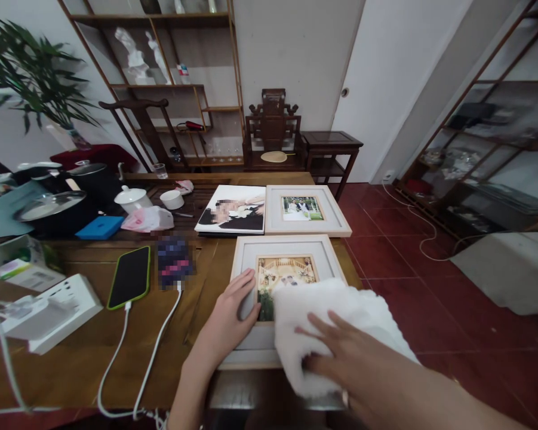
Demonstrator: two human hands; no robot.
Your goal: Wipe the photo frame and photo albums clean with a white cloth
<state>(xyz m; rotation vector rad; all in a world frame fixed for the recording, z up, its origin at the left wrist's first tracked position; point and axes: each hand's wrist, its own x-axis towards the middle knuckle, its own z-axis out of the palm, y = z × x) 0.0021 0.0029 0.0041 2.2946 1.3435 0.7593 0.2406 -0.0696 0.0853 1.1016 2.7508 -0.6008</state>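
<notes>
A light wooden picture frame (pixel 246 254) with a wide pale mat lies on the table in front of me, a wedding photo (pixel 286 269) in its middle. My left hand (pixel 233 310) rests on the frame's left side, fingers stretched out and thumb apart. Over the frame's right part, my right hand (pixel 331 346) presses a white fluffy towel (pixel 358 304), its thumb tucked into a fold. The towel hides the frame's lower right and part of the photo. Behind lie a second framed photo (pixel 335 218) and a frameless photo panel (pixel 210 212), side by side.
Left on the wooden table (pixel 161 334) are a charging phone (pixel 129 278), a pixelated device (pixel 174 261), white cables and a power strip (pixel 54 313). Farther back stand a pot (pixel 49 212), a blue box (pixel 99 227) and a white teapot (pixel 134 197). Red floor tiles (pixel 394 257) lie beyond the right edge.
</notes>
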